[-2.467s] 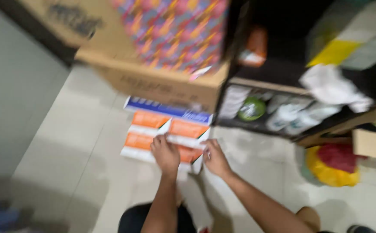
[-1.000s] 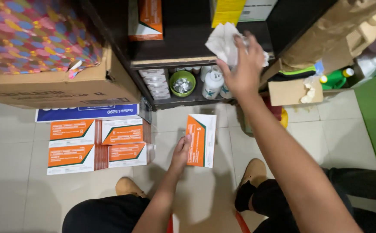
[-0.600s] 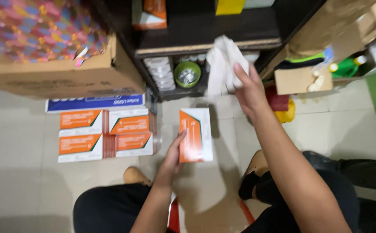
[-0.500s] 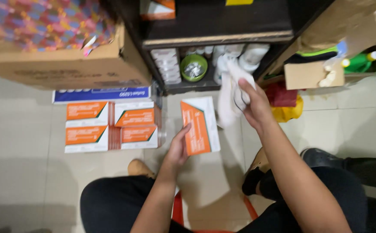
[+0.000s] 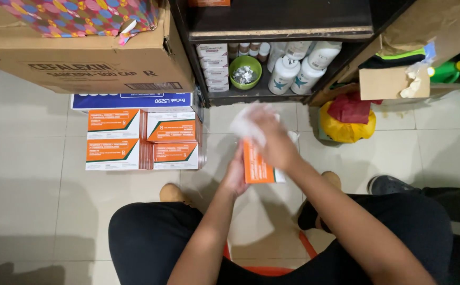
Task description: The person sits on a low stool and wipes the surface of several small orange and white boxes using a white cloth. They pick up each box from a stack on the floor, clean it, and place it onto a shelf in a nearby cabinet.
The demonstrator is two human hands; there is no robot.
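Note:
My left hand (image 5: 236,177) holds an orange and white medicine box (image 5: 255,168) by its left edge, above the tiled floor. My right hand (image 5: 273,138) presses a crumpled white cloth (image 5: 247,125) against the top of that box; the cloth is blurred by motion. To the left, several more orange and white boxes (image 5: 142,139) lie stacked on the floor beside a flat blue and white box (image 5: 132,101).
A big cardboard carton (image 5: 90,58) with a colourful cloth on it stands at the upper left. A dark shelf (image 5: 280,31) holds white bottles (image 5: 298,66), a green bowl (image 5: 244,72) and small boxes. A yellow and red bag (image 5: 347,119) lies at the right.
My right hand took the white cloth off the shelf and brought it down onto the box. My left hand lifted that box off the floor towards me.

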